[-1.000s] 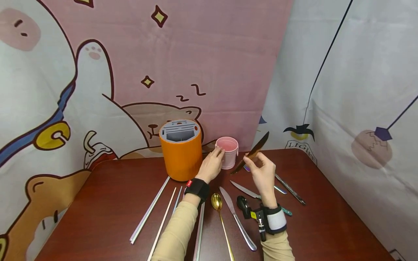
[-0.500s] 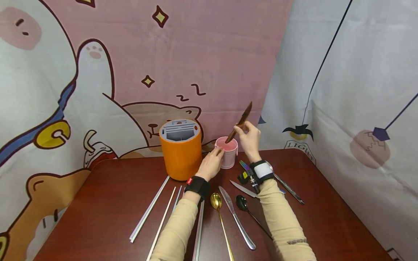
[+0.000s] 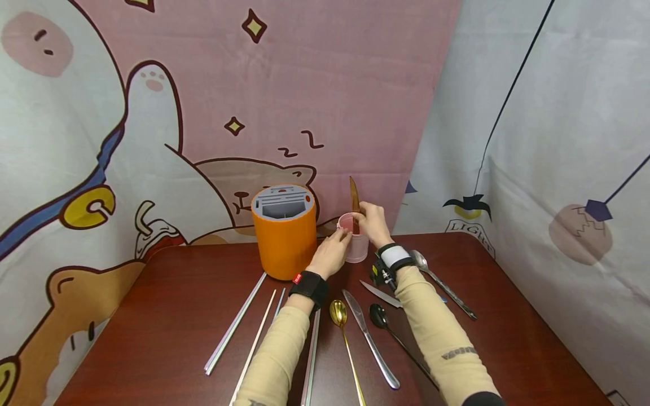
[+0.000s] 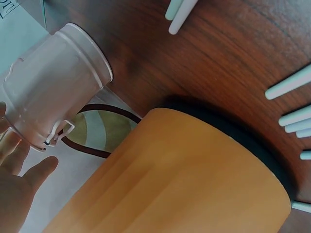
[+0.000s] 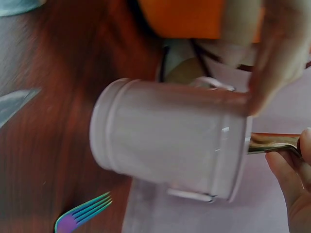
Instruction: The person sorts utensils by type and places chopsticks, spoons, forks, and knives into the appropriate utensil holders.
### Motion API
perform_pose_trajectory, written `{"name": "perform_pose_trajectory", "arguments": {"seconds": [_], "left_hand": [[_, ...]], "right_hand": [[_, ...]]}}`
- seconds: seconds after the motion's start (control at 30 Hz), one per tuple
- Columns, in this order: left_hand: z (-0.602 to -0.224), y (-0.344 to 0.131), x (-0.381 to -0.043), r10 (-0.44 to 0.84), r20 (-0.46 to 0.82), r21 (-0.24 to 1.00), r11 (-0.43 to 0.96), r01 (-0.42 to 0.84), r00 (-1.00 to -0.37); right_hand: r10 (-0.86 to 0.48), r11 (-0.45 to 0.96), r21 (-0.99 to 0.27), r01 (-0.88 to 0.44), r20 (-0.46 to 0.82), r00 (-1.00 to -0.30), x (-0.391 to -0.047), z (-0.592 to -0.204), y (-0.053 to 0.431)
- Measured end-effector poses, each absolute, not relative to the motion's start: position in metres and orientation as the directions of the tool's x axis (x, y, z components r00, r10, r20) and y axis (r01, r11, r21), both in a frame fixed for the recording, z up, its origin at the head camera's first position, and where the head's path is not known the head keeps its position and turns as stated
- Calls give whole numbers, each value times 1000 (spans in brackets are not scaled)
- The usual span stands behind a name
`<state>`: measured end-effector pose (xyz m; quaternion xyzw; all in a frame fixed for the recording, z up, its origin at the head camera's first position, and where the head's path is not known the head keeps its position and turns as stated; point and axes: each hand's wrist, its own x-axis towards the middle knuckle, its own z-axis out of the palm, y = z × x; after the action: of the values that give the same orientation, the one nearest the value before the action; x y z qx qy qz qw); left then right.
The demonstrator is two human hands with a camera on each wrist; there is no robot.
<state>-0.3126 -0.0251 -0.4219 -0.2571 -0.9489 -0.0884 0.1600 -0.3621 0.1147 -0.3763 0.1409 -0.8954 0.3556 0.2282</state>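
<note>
My right hand [image 3: 374,224] pinches a shiny brown-gold table knife [image 3: 354,194] between thumb and fingers. Its pointed blade stands nearly upright, while its lower end is down inside a small pink bucket [image 3: 358,249]. In the right wrist view the bucket [image 5: 165,131] hides that end, and a short stretch of knife [image 5: 272,141] shows between rim and fingers. My left hand [image 3: 329,254] rests its fingertips at the bucket's near-left rim. The left wrist view has the left thumb [image 4: 43,171] held off the bucket [image 4: 53,77], below its side handle.
Left of the bucket stands an orange cutlery holder [image 3: 285,248] with a grey slotted top. Several chopsticks [image 3: 236,324] lie in front. A gold spoon [image 3: 338,313], silver knife [image 3: 373,344], black spoon [image 3: 378,316], silver spoon [image 3: 447,288] and rainbow fork [image 5: 80,216] lie to the right.
My right hand has carried the brown-gold knife left and over the bucket, turned it upright and lowered its end inside. My left hand has stayed at the rim.
</note>
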Motion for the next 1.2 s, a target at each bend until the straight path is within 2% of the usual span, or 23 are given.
{"name": "perform_pose_trajectory", "arguments": {"seconds": [0.2, 0.43, 0.87, 1.2], "left_hand": [[-421, -25, -314, 460, 322, 79, 858, 508, -828], [-420, -24, -314, 464, 319, 61, 860, 506, -826], [-421, -24, -313, 478, 326, 35, 856, 516, -816], [-422, -26, -315, 484, 346, 32, 850, 525, -804]], "right_hand": [[-167, 766, -500, -405, 452, -876, -367, -388, 116], [-195, 817, -449, -362, 376, -906, -371, -398, 113], [-240, 857, -354, -374, 369, -898, -371, -403, 107], [-235, 849, -374, -373, 366, -900, -373, -407, 104]]}}
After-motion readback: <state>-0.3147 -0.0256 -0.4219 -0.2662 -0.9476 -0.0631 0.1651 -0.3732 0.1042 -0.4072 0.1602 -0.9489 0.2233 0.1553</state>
